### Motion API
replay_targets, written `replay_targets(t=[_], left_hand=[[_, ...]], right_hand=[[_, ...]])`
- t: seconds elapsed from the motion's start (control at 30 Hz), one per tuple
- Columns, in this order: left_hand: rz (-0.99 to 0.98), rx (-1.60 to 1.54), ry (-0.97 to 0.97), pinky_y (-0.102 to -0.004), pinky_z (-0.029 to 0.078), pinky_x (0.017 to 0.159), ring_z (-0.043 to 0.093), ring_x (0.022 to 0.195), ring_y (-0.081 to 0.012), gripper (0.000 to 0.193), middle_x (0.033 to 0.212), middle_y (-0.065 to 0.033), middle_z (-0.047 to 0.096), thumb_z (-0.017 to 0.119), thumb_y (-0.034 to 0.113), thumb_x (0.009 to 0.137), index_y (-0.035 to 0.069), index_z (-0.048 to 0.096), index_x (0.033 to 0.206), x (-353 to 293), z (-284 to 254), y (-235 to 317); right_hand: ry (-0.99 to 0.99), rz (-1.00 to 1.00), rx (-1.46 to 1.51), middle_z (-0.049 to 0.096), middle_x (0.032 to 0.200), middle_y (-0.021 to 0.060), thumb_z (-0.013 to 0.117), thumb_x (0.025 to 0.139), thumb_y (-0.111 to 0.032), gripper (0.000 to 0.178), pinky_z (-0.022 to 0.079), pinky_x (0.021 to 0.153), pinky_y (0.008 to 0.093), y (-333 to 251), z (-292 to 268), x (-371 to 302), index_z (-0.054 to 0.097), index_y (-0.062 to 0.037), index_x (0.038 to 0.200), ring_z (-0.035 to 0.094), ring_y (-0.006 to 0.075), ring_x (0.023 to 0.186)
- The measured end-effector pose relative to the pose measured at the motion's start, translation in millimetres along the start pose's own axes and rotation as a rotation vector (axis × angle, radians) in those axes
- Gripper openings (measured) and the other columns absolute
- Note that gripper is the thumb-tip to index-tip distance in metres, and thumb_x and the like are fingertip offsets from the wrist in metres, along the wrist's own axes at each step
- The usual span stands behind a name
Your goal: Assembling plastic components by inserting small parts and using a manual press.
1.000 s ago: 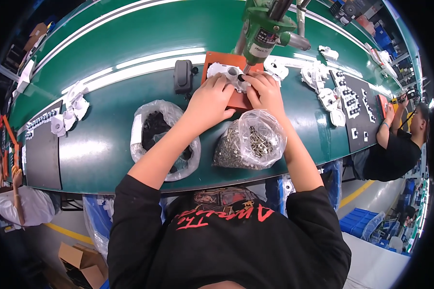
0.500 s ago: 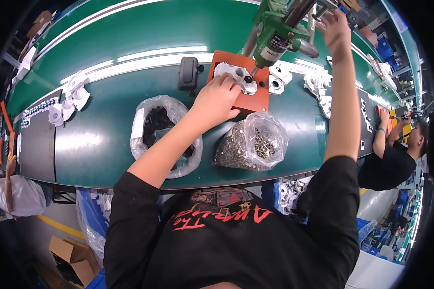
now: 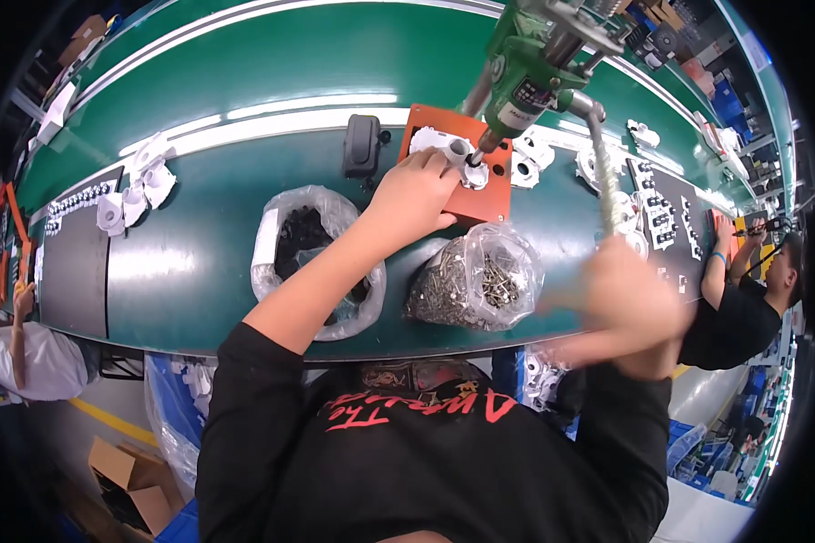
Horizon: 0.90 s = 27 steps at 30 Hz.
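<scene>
My left hand [image 3: 415, 192] presses a white plastic housing [image 3: 442, 143] onto the orange fixture block [image 3: 482, 201], its fingers curled over the near side. The tip of the green hand press [image 3: 522, 90] reaches down to a small black piece [image 3: 474, 161] on that housing. My right hand [image 3: 629, 294] is smeared by motion at the lower end of the press lever [image 3: 605, 172], which runs down into its grip. Just below the fixture lies a clear bag of screws [image 3: 453, 281]; left of it is a clear bag of black parts [image 3: 267, 240], partly behind my left forearm.
A dark grey case [image 3: 362, 145] lies left of the fixture. White housings stand right of it [image 3: 530, 158] and at the far left [image 3: 131, 204]. Dark mats with rows of small parts lie at left [image 3: 74, 271] and right [image 3: 675, 195]. Co-workers sit at both ends.
My right hand has come down and toward me from the top of the press, swinging the lever down with it. The press tip has lowered slightly. My left hand stays on the housing.
</scene>
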<state>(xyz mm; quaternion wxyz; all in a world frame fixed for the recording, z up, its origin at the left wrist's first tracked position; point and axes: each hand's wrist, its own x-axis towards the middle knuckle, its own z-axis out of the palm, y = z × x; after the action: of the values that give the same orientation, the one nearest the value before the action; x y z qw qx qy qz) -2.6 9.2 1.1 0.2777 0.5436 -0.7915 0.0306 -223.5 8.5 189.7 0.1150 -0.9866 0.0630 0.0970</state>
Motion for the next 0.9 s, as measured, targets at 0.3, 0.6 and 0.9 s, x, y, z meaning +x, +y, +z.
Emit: replay_targets(t=[0.3,0.6,0.9], left_hand=[[-0.103,-0.288,-0.091,-0.0409,0.047,0.081,0.058,0.095,-0.0332,0.054,0.097,-0.0156,0.062,0.069,0.045,0.071,0.003,0.058,0.102,28,-12,-12],[0.046,-0.269,0.039,-0.0449,0.031,0.095,0.052,0.106,-0.0283,0.036,0.095,-0.0091,0.061,0.065,0.036,0.076,0.015,0.059,0.104,59,13,-46],[-0.363,0.025,-0.509,-0.0409,0.046,0.078,0.061,0.091,-0.0267,0.052,0.093,-0.0098,0.063,0.060,0.046,0.076,0.017,0.049,0.117,76,-63,-25]], right_hand=[[0.990,-0.052,0.959,0.062,0.068,0.0052,0.047,0.088,-0.048,0.046,0.044,0.065,0.0338,65,-7,-62,0.057,-0.0028,0.087,0.054,0.0141,0.059],[1.373,0.484,1.288,0.063,0.109,0.0104,0.047,0.092,-0.035,0.042,0.043,0.083,0.0307,186,-26,40,0.052,-0.0054,0.121,0.059,0.0201,0.092],[1.028,0.999,0.427,0.065,0.096,0.0153,0.057,0.084,-0.026,0.034,0.046,0.078,0.0343,264,139,14,0.060,-0.0014,0.108,0.060,0.0269,0.090]])
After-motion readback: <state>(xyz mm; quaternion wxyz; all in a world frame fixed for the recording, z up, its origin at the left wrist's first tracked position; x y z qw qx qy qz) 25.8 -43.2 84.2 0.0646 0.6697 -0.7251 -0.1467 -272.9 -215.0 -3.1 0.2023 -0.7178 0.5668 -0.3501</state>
